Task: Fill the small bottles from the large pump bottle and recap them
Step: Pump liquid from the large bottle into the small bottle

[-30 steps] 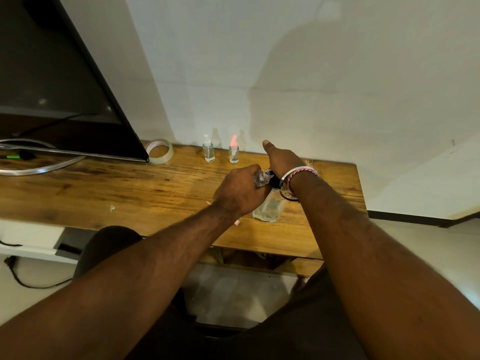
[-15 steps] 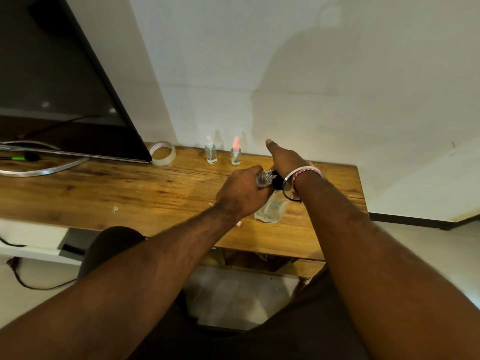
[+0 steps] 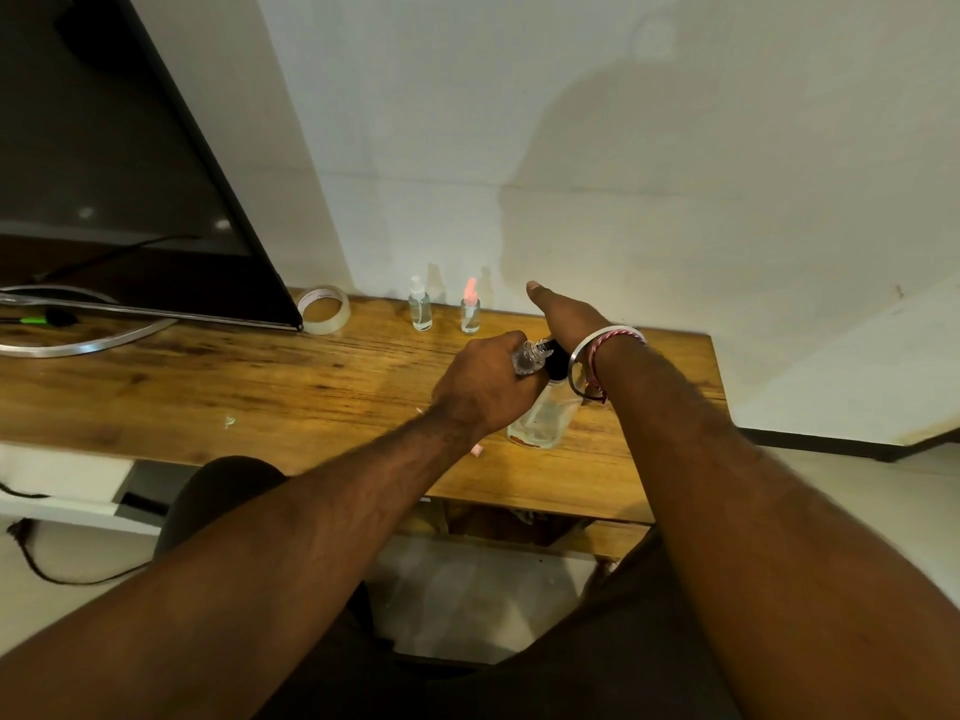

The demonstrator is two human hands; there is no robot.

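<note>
We held a vial [image 3: 529, 357] in our left hand [image 3: 485, 384], right hand [image 3: 563, 317] pressing the pump [image 3: 555, 362]; keeping the mouth under the nozzle mattered.

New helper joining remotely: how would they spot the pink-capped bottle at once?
Find the TV on the wooden table; the tape roll lies by its corner. Right of it two small bottles stand against the wall: the white-capped bottle, then the pink-capped bottle.

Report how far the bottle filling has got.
Looks done: two capped small bottles, white-topped and pink-topped, stand by the wall. In hand: the left hand holds an open small bottle at the pump bottle while the right hand rests on its pump. Left: recapping it.
</note>
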